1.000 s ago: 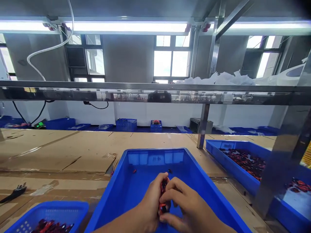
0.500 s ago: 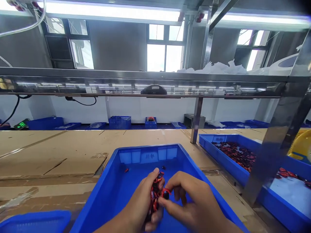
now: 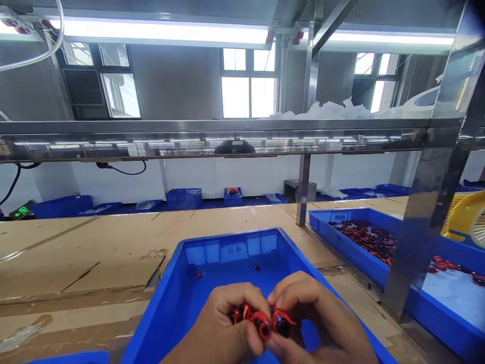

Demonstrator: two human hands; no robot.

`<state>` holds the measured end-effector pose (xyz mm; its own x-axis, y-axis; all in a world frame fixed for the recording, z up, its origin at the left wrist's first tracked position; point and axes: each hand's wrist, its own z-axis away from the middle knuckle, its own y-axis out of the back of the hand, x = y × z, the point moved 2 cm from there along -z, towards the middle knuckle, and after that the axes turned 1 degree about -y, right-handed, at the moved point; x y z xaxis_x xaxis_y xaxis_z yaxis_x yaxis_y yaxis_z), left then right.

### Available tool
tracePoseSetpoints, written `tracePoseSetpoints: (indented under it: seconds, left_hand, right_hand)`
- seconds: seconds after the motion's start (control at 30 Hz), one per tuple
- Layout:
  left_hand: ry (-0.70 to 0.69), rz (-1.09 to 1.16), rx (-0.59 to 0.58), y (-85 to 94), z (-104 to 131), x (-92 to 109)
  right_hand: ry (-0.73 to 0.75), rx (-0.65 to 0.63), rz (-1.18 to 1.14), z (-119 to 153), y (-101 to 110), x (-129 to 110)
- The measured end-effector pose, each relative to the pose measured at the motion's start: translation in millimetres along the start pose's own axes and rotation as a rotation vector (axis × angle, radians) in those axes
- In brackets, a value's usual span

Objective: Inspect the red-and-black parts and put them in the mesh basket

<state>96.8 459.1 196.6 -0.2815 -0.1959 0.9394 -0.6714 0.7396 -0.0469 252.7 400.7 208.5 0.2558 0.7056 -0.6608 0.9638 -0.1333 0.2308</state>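
Low over a blue plastic tray (image 3: pixel 182 253), my two hands meet with their fingertips close together. My left hand (image 3: pixel 223 318) is closed around several small red-and-black parts (image 3: pixel 261 326), one of them showing a round dark opening ringed in red. Between the thumb and fingers of my right hand (image 3: pixel 318 313) is another small red-and-black part (image 3: pixel 282 323), right beside those in the left. I cannot make out exactly what the parts are. Two small loose pieces, one red (image 3: pixel 198 275) and one dark (image 3: pixel 257 267), lie on the tray's floor beyond my hands.
To the right, behind a steel post (image 3: pixel 420 202), stands a second blue tray (image 3: pixel 348 253) with many red-and-black parts. A yellow fan-like object (image 3: pixel 464 217) is beyond it. Cardboard (image 3: pixel 113 247) covers the bench. A steel shelf beam (image 3: pixel 189 141) crosses ahead.
My hands have come together, and the left has turned so its fingers curl over the parts. The part in my right hand now sits against those in the left. The view has shifted slightly.
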Motion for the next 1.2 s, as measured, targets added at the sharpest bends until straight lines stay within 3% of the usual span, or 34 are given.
tracePoseSetpoints:
  seconds: [0.13,0.3,0.57,0.73,0.9,0.97,1.03,1.13,1.2]
  left_hand:
    - [-0.117,-0.124,0.051,0.3,1.6,6.0]
    - [-0.082,-0.063,0.155,-1.1,-0.8,3.5]
    - [-0.113,-0.088,0.185,-3.1,-1.1,8.6]
    - [-0.103,-0.131,0.205,-2.7,-0.7,10.2]
    - [0.041,-0.04,0.018,-5.7,-4.1,4.8]
    - [0.107,0.02,-0.026,-6.9,-5.3,1.7]
    - [0.186,0.097,0.005,-7.6,-6.0,-1.3]
    - [0.309,0.186,0.111,-7.3,-6.7,-4.1]
    - [0.374,0.19,0.177,-5.7,-8.1,-4.6]
  right_hand:
    - [0.094,0.008,0.049,1.0,4.5,-1.3]
    - [0.081,0.014,0.043,-0.8,6.8,1.8]
    - [0.053,0.058,0.007,0.2,2.2,-0.9]
    - [0.106,0.14,0.109,2.2,2.3,-3.8]
    - [0.219,-0.047,0.222,-3.6,4.4,-9.9]
    - [0.138,-0.06,0.158,-7.2,5.4,-7.3]
    - [-0.095,0.043,0.001,-11.3,8.7,1.1]
    - [-0.459,0.193,-0.439,-17.0,14.5,18.7]
    - [-0.595,0.201,-0.692,-21.4,17.6,28.2]
